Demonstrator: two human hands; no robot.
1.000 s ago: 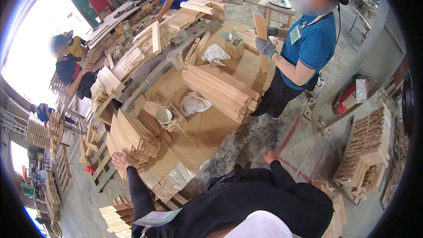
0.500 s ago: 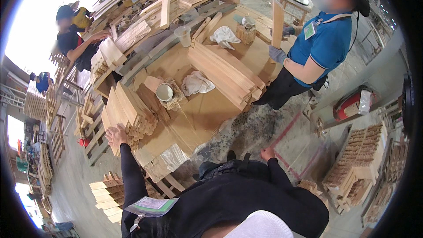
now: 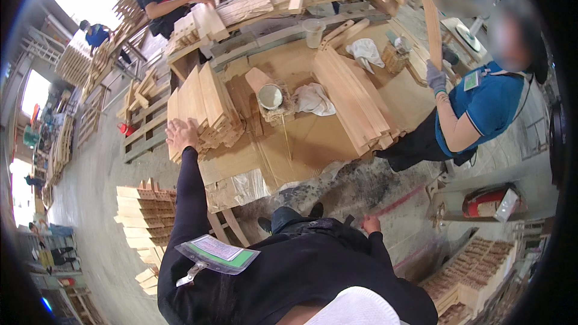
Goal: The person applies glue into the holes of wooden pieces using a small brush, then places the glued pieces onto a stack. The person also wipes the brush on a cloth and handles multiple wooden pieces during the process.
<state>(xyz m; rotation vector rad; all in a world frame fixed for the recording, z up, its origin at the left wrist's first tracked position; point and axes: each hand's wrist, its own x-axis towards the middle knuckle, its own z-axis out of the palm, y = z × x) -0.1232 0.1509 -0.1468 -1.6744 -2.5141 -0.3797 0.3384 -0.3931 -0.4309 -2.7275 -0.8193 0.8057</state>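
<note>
My left hand (image 3: 182,135) lies flat with fingers spread on the near end of a stack of pale wooden boards (image 3: 201,99), at the left side of the cardboard-covered table. My right hand (image 3: 371,224) hangs beside my body, away from the table. Its fingers look curled in, and nothing shows in them. Right of the stack stands an open can (image 3: 270,97) with pale contents and a crusted outside. A crumpled white cloth (image 3: 315,99) lies next to it. Further right, a second stack of long boards (image 3: 355,99) rests on the cardboard (image 3: 286,165).
A gloved co-worker (image 3: 481,105) at the right holds a board (image 3: 430,27) upright. Another person (image 3: 159,3) handles boards beyond the table. A clear cup (image 3: 313,33), a second cloth (image 3: 365,53) and another can (image 3: 397,51) stand further back. Stacked wood pieces (image 3: 141,216) sit low on the left.
The view has swung left, so the scene sits further right. My left hand stays on the boards, and my right hand still hangs at my side. The co-worker still holds the board upright.
</note>
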